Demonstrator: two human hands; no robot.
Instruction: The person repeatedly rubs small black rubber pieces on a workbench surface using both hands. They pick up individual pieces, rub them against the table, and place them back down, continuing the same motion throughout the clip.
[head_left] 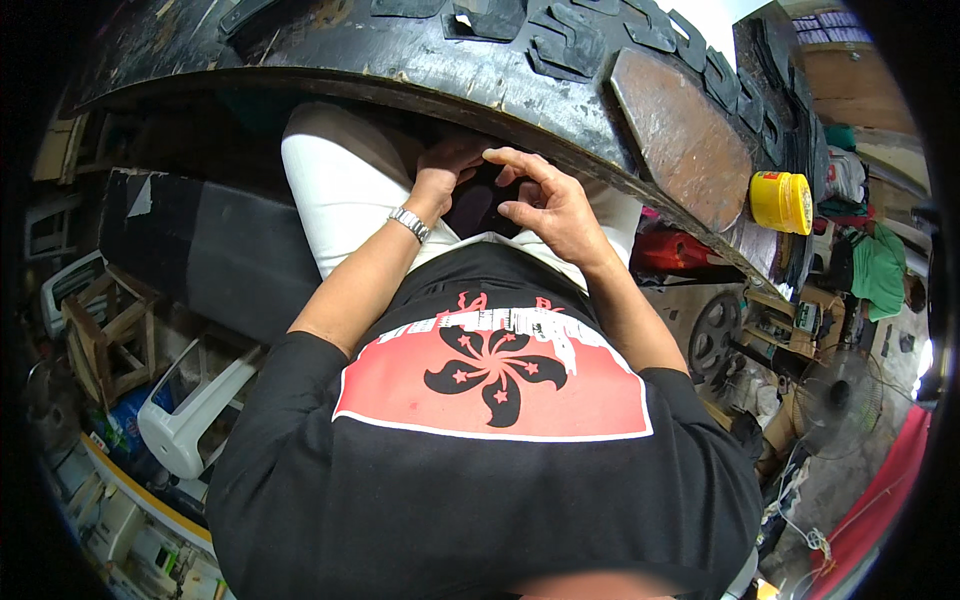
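Observation:
Both my hands are over my lap, just below the edge of the dark worktable [400, 85]. My left hand [450, 168], with a metal watch [409, 224] on its wrist, has its fingers curled in the shadow; what they hold, if anything, cannot be made out. My right hand [550, 205] faces it, fingers bent, with a gap between thumb and index finger and nothing visible in it. Its index fingertip reaches close to the left hand. Between the hands, low on my lap, lies a dark rounded piece [480, 208], partly hidden.
Several flat black cut pieces [562, 45] lie on the table. A brown board with cut corners [685, 140] is at the table's right edge, beside a yellow tub [780, 202]. To the right stands a fan [840, 390]; to the left, a black box [200, 235] and wooden stool [110, 330].

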